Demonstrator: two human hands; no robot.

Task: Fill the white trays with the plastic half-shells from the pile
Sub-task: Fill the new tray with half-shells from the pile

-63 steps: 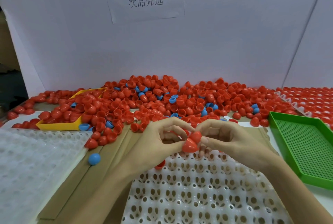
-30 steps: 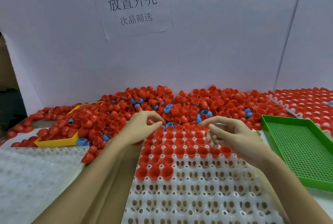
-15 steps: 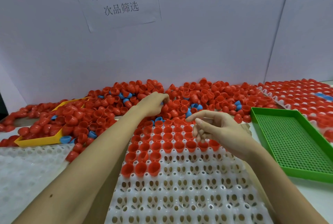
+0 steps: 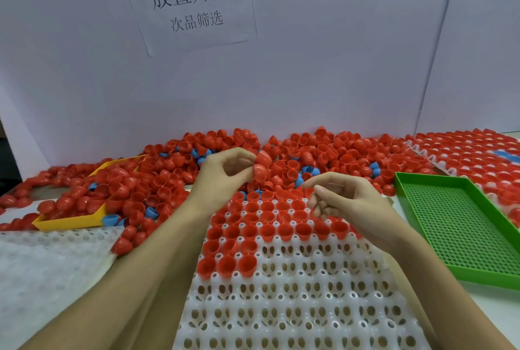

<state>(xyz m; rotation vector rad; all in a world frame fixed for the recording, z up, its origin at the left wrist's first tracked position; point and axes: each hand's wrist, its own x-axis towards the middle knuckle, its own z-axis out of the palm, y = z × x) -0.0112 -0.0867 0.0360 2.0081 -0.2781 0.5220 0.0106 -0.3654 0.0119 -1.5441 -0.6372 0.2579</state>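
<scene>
From the head camera I saw my left hand [image 4: 225,172] pinching two red plastic half-shells [image 4: 261,165] above the pile's [image 4: 323,152] near edge, beyond the white moulded tray [image 4: 281,307]. My right hand [image 4: 346,203] hung half-open and empty above the tray's filled far rows, nearer the empty sockets, which lay toward me. Too many to count exactly: roughly thirty seated shells, one working tray.

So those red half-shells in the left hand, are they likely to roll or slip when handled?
Probably light: the left hand pinches two red half-shells with fingertips alone. Their rounded domes look smooth and glossy, so the grip could slip. Loose ones in the pile lie tipped every way, so they likely roll until seated in the white tray.
</scene>
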